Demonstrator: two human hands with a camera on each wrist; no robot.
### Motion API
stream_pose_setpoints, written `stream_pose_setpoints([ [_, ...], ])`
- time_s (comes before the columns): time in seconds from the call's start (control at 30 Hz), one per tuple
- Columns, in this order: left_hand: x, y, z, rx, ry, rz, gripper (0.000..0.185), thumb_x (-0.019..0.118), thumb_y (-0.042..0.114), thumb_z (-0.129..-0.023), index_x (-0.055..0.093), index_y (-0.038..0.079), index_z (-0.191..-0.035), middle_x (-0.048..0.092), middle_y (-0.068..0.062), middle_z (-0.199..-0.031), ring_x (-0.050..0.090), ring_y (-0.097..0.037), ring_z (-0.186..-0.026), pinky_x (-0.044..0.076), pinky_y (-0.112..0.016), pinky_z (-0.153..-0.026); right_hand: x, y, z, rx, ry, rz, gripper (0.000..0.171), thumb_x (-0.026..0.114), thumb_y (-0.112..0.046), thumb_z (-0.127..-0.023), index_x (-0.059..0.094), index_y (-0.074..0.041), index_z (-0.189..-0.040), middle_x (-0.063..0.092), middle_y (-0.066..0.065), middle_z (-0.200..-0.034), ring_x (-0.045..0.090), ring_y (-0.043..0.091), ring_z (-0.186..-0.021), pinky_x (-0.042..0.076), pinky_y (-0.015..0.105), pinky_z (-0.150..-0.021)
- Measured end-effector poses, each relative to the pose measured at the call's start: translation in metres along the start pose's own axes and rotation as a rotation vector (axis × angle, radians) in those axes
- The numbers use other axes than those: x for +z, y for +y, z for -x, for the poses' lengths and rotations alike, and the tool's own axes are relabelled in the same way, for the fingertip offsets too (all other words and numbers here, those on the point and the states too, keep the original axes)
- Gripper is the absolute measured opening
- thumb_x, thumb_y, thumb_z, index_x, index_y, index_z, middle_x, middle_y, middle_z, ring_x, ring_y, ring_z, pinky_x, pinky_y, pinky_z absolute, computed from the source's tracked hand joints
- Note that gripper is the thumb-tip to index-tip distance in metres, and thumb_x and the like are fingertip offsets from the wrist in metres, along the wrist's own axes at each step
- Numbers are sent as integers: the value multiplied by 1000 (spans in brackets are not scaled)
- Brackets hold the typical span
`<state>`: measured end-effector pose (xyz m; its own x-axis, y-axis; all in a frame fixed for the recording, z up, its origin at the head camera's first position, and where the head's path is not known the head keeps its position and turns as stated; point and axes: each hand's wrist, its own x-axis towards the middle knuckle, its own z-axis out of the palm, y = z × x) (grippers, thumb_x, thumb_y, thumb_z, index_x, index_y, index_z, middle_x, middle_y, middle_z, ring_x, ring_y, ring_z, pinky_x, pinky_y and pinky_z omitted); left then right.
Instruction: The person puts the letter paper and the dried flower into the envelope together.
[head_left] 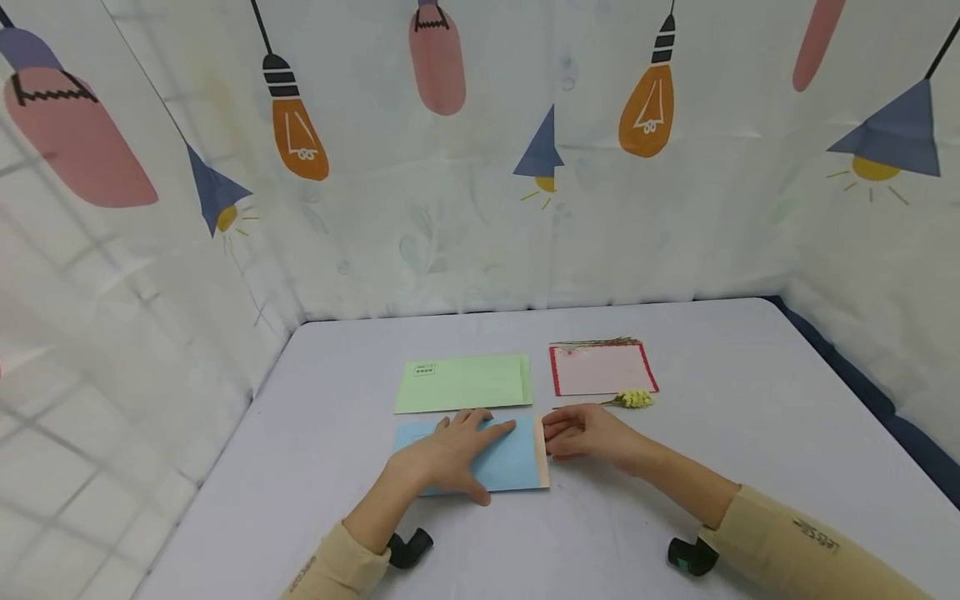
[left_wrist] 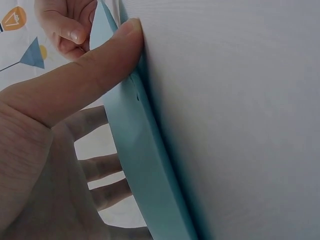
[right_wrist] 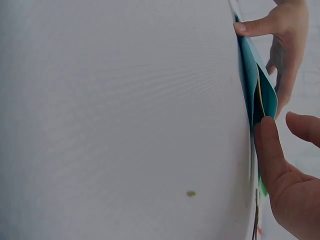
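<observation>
A light blue envelope lies flat near the front of the table, its mouth facing right. My left hand rests on it with fingers spread, the thumb at its near edge. A cream card sits mostly inside the envelope, with a narrow strip showing at the mouth. In the right wrist view the mouth gapes around the card's thin edge. There my right hand has its fingertips right at the card's end, with the thumb held apart. In the head view this hand reaches in from the right.
Behind the blue envelope lies a light green envelope. To its right is a pale pink card with a red border, a dried sprig along its top and a yellow flower below. A printed cloth hangs behind the white table.
</observation>
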<state>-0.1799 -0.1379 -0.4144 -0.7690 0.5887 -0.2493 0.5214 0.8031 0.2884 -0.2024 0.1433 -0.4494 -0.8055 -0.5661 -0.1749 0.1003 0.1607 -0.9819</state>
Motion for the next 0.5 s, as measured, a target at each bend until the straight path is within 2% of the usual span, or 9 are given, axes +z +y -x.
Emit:
stream_pose_setpoints([
  [0.17,1,-1,0,4,1,8,102,91,43,-77,36,29,-161,34,-7,-156,32,-31,-143,27,-59,-115,1,0,-2,10,-5,9,49,71,-4,-95,53,15,-136,67,17,-115,69,26,-104,57,40,-90],
  [0.5,2,-2,-1,-7,-4,3,103,91,43,-77,34,30,-162,32,-7,-158,31,-31,-145,27,-60,-115,6,-4,-2,2,-38,45,50,70,-9,-96,54,15,-137,69,19,-123,68,28,-114,55,37,-94],
])
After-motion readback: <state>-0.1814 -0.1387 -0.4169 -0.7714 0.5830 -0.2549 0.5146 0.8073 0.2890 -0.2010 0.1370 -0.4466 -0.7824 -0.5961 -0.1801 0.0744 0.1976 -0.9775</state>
